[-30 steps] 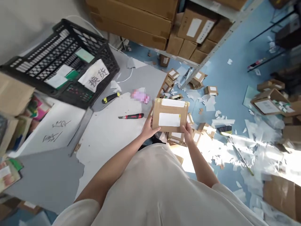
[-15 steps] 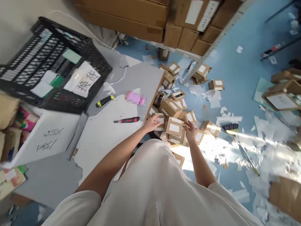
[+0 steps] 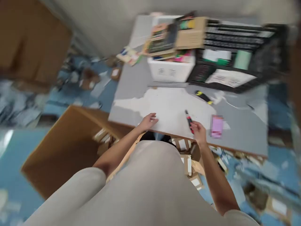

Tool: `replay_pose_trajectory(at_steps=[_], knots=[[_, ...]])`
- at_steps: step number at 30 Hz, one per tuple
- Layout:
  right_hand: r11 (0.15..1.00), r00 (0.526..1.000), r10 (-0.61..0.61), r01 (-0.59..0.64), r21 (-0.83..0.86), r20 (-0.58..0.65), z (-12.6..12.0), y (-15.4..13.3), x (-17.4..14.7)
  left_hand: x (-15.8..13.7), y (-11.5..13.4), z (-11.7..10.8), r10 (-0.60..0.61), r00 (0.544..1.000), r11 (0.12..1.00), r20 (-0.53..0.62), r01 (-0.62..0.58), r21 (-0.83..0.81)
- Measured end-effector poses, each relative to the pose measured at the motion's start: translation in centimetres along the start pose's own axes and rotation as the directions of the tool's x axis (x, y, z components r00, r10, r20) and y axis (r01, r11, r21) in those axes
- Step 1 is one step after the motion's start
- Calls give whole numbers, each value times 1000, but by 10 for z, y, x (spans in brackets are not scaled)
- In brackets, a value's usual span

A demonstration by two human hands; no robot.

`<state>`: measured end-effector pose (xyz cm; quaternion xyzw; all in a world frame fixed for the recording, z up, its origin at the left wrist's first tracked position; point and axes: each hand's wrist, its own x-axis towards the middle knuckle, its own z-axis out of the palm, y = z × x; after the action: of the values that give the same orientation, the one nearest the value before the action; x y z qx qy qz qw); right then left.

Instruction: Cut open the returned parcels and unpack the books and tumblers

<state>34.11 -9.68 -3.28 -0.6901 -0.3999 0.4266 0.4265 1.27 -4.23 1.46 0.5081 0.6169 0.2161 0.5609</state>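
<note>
My right hand point(image 3: 199, 131) is at the front of the table point(image 3: 131, 75), its fingers closed on the handle of a red-and-black utility knife point(image 3: 188, 119). The knife's tip points away from me. To the left, my left hand point(image 3: 148, 121) is held near the table's front edge, fingers apart and nothing in them. A yellow-and-black utility knife point(image 3: 203, 97) lies farther back. Right of my right hand is a pink item point(image 3: 216, 126), pixelated so its kind is hidden.
At the back stand a white bin point(image 3: 169, 70) of packets and cards and a black plastic crate point(image 3: 261, 72). A big open carton point(image 3: 54, 157) is at my left. Small cardboard boxes point(image 3: 195, 181) and paper scraps lie on the floor by the table.
My view has swung left from the floor boxes to face the table. My right hand has come from above the boxes to the red-and-black utility knife and closed on it.
</note>
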Motion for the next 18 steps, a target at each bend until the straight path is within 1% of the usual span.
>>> replay_pose_trajectory(at_steps=[1,2,3,4,6,7,9,10,12,13,14,15,16,17,18], knots=[[998,996,-37,40,-43,78,21,-16,19,-13,-11,-18,-14,997,999,-80,10,-48],[992,982,-71,88,-88,177,48,-34,33,-26,-24,-36,-26,987,996,-158,11,-91],[982,954,-101,141,-125,282,78,-52,43,-42,-38,-53,-37,971,992,-235,7,-127],[968,912,-127,199,-152,389,112,-71,46,-59,-54,-69,-53,950,988,-309,4,-156],[933,790,-163,318,-168,591,184,-107,33,-95,-89,-98,-103,894,979,-436,15,-201],[913,716,-176,376,-160,675,219,-123,19,-113,-108,-111,-142,863,974,-484,34,-224],[861,540,-172,489,-141,824,287,-148,-19,-146,-152,-135,-247,805,955,-540,107,-276],[833,438,-146,539,-128,887,319,-156,-40,-160,-177,-147,-307,776,940,-551,156,-304],[778,233,-62,620,-99,970,379,-160,-86,-183,-231,-170,-443,706,890,-552,271,-367],[753,138,-10,653,-84,990,407,-157,-108,-192,-259,-181,-518,661,850,-543,331,-409],[729,57,49,680,-75,997,436,-149,-129,-200,-289,-190,-591,613,803,-525,384,-456],[706,-11,115,705,-74,993,463,-138,-148,-207,-319,-199,-658,564,749,-499,427,-507],[679,-64,190,729,-84,980,491,-122,-166,-212,-348,-205,-718,519,692,-464,460,-556],[642,-93,277,759,-112,956,518,-102,-181,-217,-377,-210,-767,481,637,-425,483,-601],[591,-98,367,792,-151,925,543,-79,-194,-220,-404,-212,-803,451,588,-389,495,-640]])
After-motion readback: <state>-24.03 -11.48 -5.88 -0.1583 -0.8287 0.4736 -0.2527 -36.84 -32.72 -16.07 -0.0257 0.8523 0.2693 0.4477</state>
